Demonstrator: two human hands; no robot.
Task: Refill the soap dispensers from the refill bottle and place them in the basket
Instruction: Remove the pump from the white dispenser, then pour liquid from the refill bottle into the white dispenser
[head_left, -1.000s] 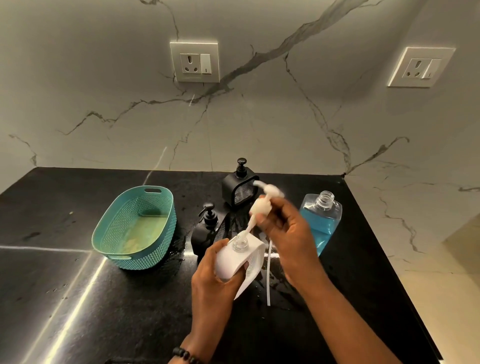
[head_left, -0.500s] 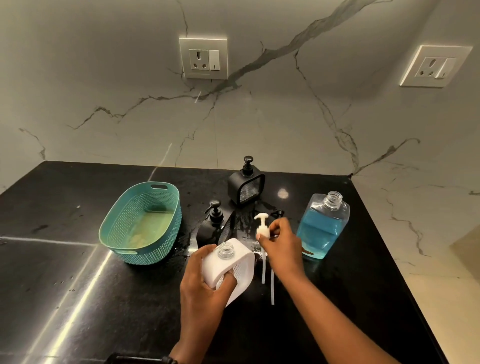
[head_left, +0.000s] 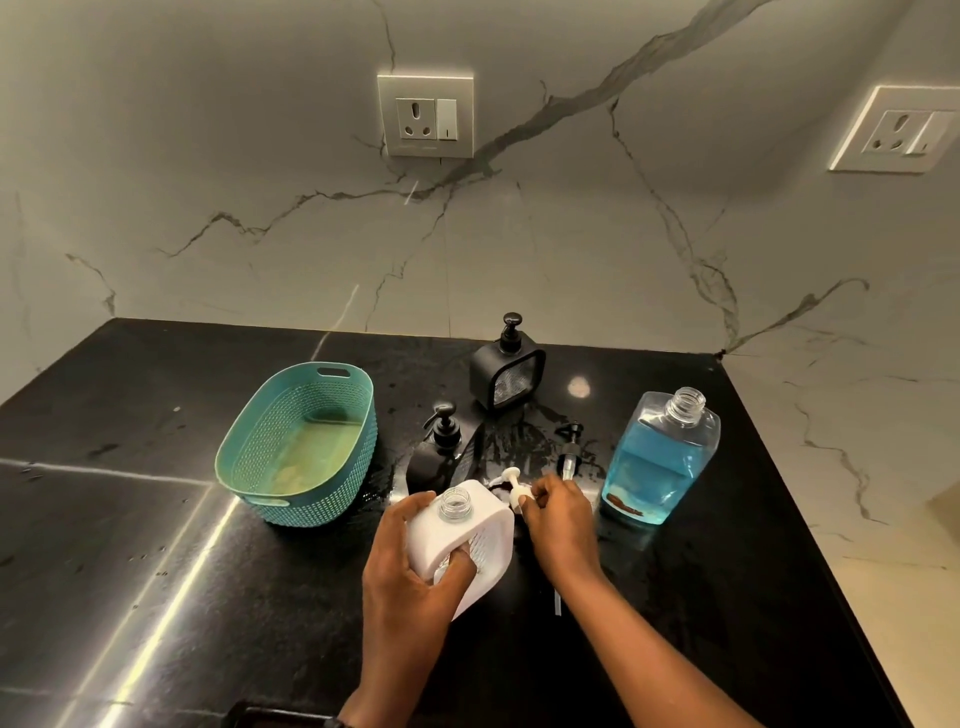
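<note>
Left hand (head_left: 410, 566) curled round tilted white dispenser (head_left: 467, 535) with open neck, right hand (head_left: 558, 512) pinching white pump (head_left: 514, 486) beside it on black counter (head_left: 156, 571), uncapped refill bottle (head_left: 657, 457) of blue liquid right, teal basket (head_left: 301, 447) left, two black dispensers behind.

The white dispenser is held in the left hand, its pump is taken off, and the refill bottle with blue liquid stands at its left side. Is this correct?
One detail is wrong. In the head view the refill bottle stands to the right of the white dispenser, not the left. The rest holds: the left hand grips it, and its pump is off, in the right hand.
</note>
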